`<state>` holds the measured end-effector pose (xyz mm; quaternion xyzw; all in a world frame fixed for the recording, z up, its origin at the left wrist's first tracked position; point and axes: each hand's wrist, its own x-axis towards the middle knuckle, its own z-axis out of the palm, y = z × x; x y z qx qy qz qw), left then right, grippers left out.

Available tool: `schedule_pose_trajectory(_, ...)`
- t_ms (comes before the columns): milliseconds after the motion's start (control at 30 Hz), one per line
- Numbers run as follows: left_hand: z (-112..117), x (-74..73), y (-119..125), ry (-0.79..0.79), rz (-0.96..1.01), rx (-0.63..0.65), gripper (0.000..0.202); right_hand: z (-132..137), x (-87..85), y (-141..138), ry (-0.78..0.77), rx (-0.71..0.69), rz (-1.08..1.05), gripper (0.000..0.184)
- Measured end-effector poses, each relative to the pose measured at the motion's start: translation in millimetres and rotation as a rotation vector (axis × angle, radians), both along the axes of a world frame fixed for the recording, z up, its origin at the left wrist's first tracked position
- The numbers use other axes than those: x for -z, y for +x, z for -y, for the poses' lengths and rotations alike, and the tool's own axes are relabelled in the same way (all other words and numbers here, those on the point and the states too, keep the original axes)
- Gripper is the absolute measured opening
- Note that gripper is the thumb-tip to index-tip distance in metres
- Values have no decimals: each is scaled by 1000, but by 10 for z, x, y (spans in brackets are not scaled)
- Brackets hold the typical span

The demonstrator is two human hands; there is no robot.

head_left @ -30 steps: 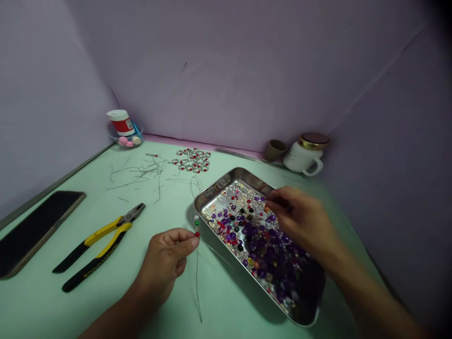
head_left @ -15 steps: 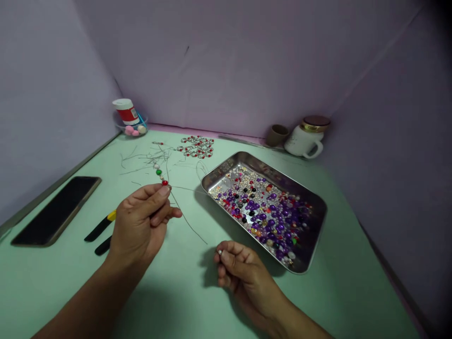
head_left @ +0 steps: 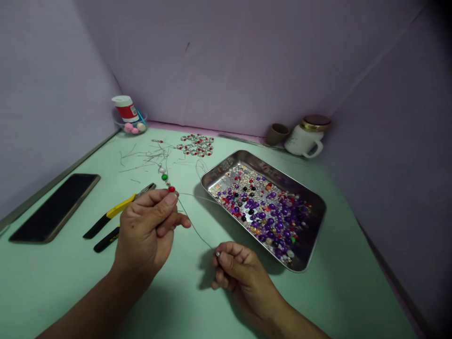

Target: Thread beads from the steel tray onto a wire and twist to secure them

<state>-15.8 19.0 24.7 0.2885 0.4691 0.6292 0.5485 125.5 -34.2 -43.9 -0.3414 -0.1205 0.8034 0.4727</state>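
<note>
Pinched in my left hand [head_left: 150, 223] is a thin beaded wire, just below its red bead [head_left: 171, 189]. Above that bead sit a small pale bead, a green bead [head_left: 164, 177] and a white bead [head_left: 161, 169]. From my fingers the bare wire [head_left: 194, 227] slants down to the right. My right hand [head_left: 238, 268] holds a tiny pearly bead [head_left: 218, 254] between thumb and forefinger, right at the wire's free end. Whether the wire has entered the bead is too small to tell. A metal tray [head_left: 307, 263] of mixed beads lies beyond my right hand.
Yellow-and-black pliers [head_left: 120, 206] lie behind my left hand, with a phone [head_left: 54, 209] farther left. Loose wires [head_left: 151, 153] and a heap of red-beaded pieces [head_left: 196, 145] are at the back. A lidded mug [head_left: 305, 139], a brown cup [head_left: 276, 135] and a white-and-red bottle [head_left: 126, 109] stand along the wall.
My left hand has moved slightly right and down with the beaded wire, exposing the pliers' jaws. The wire's free end now meets the bead in my right hand, where before there was a gap.
</note>
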Motion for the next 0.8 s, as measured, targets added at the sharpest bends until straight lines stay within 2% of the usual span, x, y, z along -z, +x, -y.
schedule_pose_trajectory(467, 42, 51, 58, 6, -12, -35, 8, 5, -20, -5, 12, 21, 53, 22)
schedule_pose_trajectory(600, -55, 166, 52, -188, 133, -15, 9, 48, -17, 37, 90, 14, 167, 24)
schedule_pose_trajectory(700, -135, 277, 35, -463, 347, 24, 16, 86, -58, 113, 288, 17, 373, 31)
schedule_pose_trajectory(800, -169, 348, 28, -625, 459, 89, 24, 100, -144, 196, 537, 77, 735, 22)
